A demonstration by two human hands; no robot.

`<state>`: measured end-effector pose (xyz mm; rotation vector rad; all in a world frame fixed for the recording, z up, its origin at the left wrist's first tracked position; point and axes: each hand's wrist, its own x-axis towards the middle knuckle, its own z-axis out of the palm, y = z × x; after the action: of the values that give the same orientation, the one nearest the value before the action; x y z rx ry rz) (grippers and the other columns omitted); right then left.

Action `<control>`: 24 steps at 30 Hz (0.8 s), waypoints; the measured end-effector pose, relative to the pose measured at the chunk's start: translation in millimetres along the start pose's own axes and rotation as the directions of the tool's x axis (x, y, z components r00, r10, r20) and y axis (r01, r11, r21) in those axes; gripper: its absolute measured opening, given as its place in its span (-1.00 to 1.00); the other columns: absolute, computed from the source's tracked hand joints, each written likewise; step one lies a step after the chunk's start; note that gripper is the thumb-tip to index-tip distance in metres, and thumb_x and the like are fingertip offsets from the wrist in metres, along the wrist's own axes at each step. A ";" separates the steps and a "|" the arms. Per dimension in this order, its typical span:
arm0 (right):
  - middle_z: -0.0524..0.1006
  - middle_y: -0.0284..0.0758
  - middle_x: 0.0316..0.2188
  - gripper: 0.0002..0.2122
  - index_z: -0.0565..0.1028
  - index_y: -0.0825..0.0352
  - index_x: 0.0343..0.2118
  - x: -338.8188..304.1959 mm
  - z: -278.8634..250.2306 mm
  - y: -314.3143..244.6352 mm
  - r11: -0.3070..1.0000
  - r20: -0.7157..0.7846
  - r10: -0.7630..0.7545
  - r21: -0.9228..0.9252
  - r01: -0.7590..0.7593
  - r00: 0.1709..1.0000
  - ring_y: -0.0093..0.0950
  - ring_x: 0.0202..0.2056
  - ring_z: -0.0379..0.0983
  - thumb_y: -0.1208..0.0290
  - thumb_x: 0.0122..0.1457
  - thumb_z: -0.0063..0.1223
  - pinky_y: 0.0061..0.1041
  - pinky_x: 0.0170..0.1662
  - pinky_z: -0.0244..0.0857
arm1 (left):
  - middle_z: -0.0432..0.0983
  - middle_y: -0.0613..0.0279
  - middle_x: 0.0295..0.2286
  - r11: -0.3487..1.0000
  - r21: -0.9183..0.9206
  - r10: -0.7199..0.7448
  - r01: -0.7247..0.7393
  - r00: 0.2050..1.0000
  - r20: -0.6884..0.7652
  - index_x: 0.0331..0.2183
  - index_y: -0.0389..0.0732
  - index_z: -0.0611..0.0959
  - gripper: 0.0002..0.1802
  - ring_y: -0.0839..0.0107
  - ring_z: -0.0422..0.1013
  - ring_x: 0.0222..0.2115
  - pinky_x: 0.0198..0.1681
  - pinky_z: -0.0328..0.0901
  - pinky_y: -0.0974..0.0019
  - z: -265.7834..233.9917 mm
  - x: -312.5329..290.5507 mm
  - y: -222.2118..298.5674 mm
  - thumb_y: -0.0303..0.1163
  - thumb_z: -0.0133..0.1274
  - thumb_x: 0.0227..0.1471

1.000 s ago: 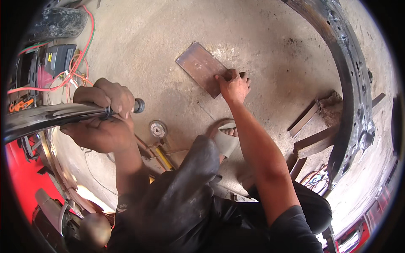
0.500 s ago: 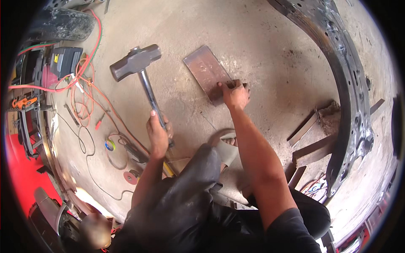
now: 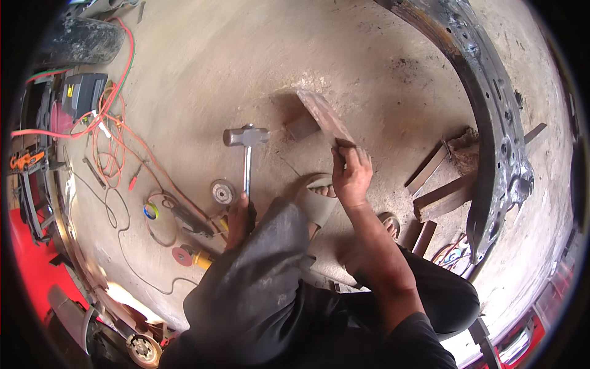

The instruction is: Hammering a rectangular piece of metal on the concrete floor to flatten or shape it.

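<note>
A sledgehammer (image 3: 247,165) with a dark head and a shiny metal handle stands in my left hand (image 3: 240,221), which is closed round the lower handle, close to my knee. My right hand (image 3: 353,175) pinches the near end of a flat, rusty metal plate (image 3: 323,113). The plate is tipped up on edge, its far end off the floor. Beneath and left of it, a small brown metal block (image 3: 303,128) rests on the concrete in the plate's shadow.
A long curved steel frame beam (image 3: 488,92) lies on the right, with metal offcuts (image 3: 445,197) beside it. To the left are a yellow angle grinder (image 3: 200,259), a round disc (image 3: 222,192), tangled hoses (image 3: 110,157) and a dark machine box (image 3: 84,94).
My right hand has tilted the plate up from lying flat, uncovering the block. The sledgehammer has come down and nearer my left knee, its head turned more level.
</note>
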<state>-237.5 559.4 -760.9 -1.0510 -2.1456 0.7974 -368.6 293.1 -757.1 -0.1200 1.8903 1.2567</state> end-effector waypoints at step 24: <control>0.54 -0.06 -0.13 -0.28 0.42 0.38 -0.03 39.0 34.5 76.1 0.845 0.418 0.529 -0.339 -0.413 0.739 -0.08 0.01 0.41 0.02 -0.22 0.42 -0.19 0.04 0.32 | 0.26 0.36 -0.69 0.856 0.051 0.515 -0.514 0.857 -0.006 -0.52 -0.15 0.42 -0.44 0.59 0.15 -0.71 -0.64 0.02 0.44 29.1 -8.2 117.8 0.12 -0.28 0.25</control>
<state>-247.3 621.6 -828.4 -1.7188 -2.4665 1.1900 -404.4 371.5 -671.3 0.4336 2.0416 1.5593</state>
